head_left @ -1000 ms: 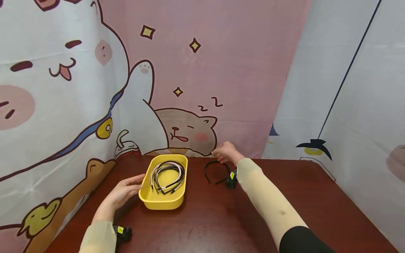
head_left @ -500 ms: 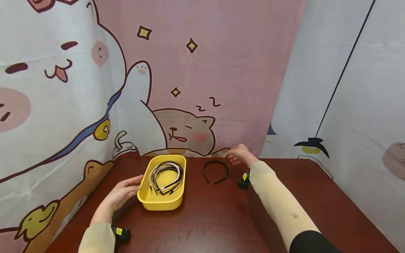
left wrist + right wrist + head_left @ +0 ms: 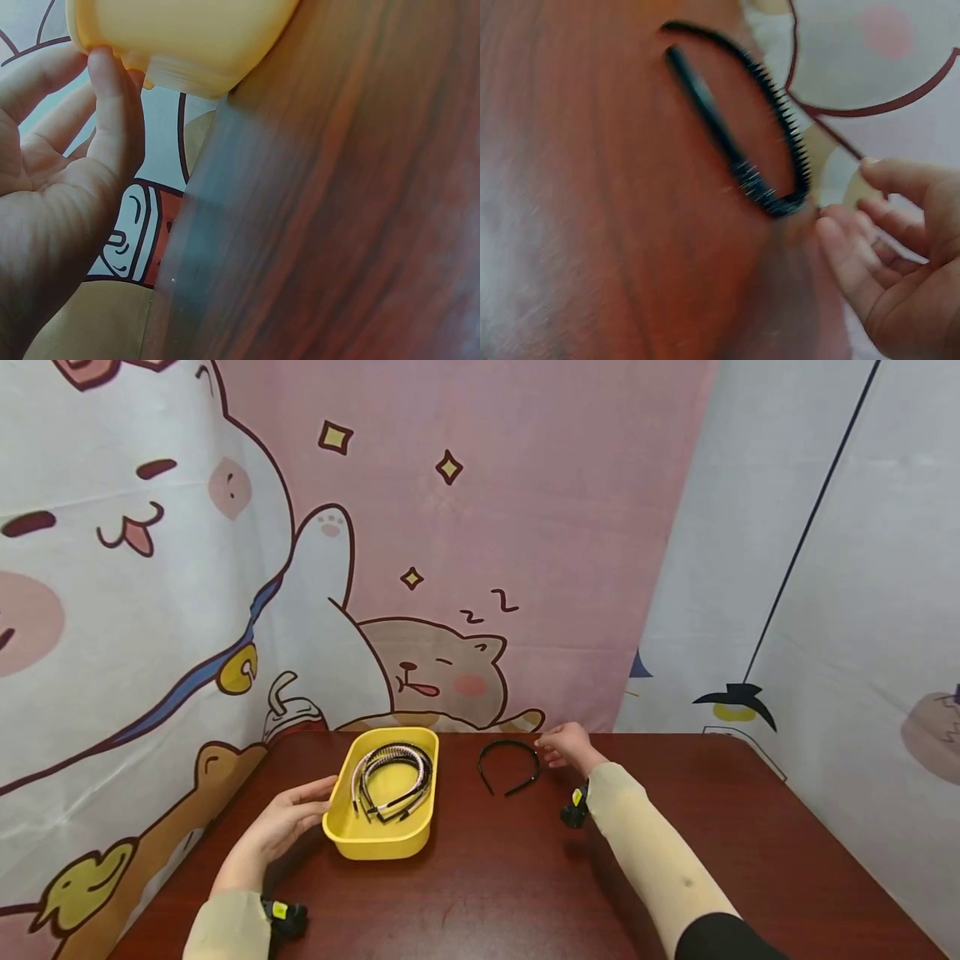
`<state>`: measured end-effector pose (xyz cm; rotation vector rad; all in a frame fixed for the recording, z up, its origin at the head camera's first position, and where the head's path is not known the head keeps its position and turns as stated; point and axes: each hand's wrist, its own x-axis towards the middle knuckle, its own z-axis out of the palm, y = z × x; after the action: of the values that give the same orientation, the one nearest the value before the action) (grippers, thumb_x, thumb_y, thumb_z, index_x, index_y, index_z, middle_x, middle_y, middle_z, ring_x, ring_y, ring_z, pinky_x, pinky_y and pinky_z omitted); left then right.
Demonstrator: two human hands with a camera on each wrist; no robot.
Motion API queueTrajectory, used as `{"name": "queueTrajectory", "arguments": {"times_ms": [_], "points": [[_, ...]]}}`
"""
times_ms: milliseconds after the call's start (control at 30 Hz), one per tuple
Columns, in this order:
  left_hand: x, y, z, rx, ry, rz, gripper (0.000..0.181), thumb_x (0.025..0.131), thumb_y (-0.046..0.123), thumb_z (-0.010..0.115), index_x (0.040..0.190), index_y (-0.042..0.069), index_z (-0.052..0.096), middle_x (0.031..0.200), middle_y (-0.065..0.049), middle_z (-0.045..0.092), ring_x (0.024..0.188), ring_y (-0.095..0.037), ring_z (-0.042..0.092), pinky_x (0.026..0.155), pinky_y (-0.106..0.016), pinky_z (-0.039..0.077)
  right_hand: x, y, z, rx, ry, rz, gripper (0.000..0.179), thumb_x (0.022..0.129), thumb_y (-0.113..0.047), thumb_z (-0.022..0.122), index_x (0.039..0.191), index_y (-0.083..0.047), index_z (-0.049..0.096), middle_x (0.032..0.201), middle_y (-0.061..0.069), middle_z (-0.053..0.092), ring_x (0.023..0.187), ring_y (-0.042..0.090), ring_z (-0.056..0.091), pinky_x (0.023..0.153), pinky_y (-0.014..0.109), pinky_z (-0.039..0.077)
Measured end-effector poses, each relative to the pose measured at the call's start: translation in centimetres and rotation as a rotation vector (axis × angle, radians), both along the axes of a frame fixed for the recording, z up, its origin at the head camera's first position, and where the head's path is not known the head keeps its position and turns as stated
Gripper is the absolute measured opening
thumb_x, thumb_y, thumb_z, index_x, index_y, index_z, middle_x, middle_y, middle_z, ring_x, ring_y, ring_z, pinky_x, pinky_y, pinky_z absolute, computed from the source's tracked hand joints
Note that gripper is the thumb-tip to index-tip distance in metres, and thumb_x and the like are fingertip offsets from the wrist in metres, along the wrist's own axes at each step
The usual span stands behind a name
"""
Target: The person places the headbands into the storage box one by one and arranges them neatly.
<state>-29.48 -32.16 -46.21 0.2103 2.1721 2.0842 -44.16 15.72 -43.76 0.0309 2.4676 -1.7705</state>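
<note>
My left hand [image 3: 281,822] lies along the left side of a yellow plastic tray [image 3: 382,847], fingers loosely bent. Its fingertips touch the outside near the rim [image 3: 79,26], as the left wrist view shows. Inside the tray rest several headbands [image 3: 393,760], black and pale pink, overlapping in a loose pile. To the tray's right, a black toothed headband [image 3: 538,768] lies on the table with its two ends toward me. Just beyond its right side is my right hand [image 3: 567,746], fingers loosely curved with nothing between them; the right wrist view shows the fingertips close to the headband's curve [image 3: 787,204].
The dark red wooden table [image 3: 480,902] reaches back to a cartoon-printed cloth [image 3: 525,527] that hangs along its rear and sides. Black wrist cameras sit on the left wrist [image 3: 288,920] and right wrist [image 3: 575,810].
My right hand has moved rightward off the black headband, uncovering its right side, then sunk slightly toward the table. My left hand stays at the tray. The head view has shifted a little.
</note>
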Motion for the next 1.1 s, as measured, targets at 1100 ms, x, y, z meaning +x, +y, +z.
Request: {"name": "queueTrajectory", "arguments": {"times_ms": [1100], "points": [[-0.1,0.0,-0.1,0.011,0.011,0.001,0.06,0.094,0.001,0.059,0.147,-0.008,0.031,0.148,-0.031,0.033,0.118,-0.021,0.056,0.095,-0.033,0.048,-1.2,-1.0,-3.8,0.241,0.119,-0.056,0.022,0.073,-0.016,0.081,0.077,0.003,0.071,0.054,0.006,0.057,0.043,0.016,0.056,0.044,0.029,0.052]]}}
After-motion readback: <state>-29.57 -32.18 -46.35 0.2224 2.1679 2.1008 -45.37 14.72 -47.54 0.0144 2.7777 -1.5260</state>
